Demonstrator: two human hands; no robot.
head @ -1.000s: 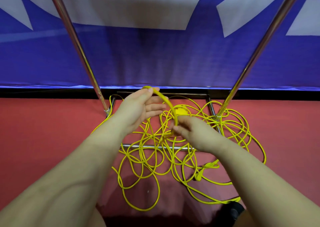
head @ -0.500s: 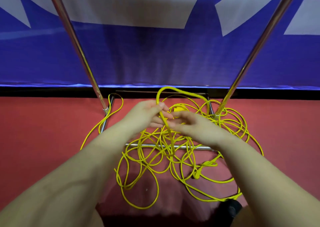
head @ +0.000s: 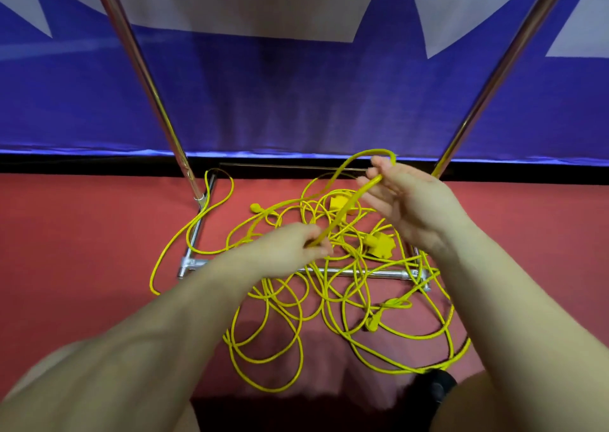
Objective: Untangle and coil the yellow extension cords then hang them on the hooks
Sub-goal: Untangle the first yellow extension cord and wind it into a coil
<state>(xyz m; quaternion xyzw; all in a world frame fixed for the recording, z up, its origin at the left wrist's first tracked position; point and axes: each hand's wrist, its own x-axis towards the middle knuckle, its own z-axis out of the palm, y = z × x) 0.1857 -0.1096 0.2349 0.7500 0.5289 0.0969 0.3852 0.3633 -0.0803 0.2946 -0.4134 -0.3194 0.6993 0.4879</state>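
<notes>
Here, in the head view, the untangling step is judged to be in hand, with no coil formed. One strand of the yellow extension cords (head: pixel 333 286) is pinched in the curled fingers of the left hand (head: pixel 293 247) and passed over the loosely spread fingers of the right hand (head: pixel 408 201), where it is held under the thumb. The rest of the cords is left heaped on the red floor (head: pixel 82 250), draped over the metal rack base (head: pixel 356 272). Next, the lifted strand would need to be drawn free of the heap. Snagging may be caused by the crossbar, the upright poles (head: pixel 148 79) and the yellow sockets (head: pixel 379 244). No hooks are seen.
</notes>
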